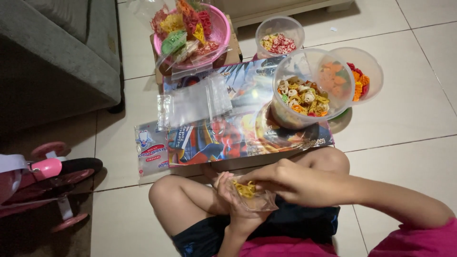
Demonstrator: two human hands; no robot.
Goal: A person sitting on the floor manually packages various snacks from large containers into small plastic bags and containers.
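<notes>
I sit cross-legged on a tiled floor. My left hand [233, 197] holds a small clear plastic bag [254, 200] with yellow curly crackers inside, low in the lap. My right hand [290, 181] reaches across and its fingers pinch at the bag's mouth. In front of my knees lies a flat colourful picture board [228, 138]. On it rests a stack of empty clear bags [193, 102] and a clear tub [304, 93] of mixed curly crackers.
A pink basket [221, 28] of filled snack bags sits at the back on a cardboard box. Two more clear tubs hold crackers: one with red and white pieces [281, 38], one with orange pieces [364, 76]. A grey sofa [57, 57] and a pink child's bike [45, 176] stand at left.
</notes>
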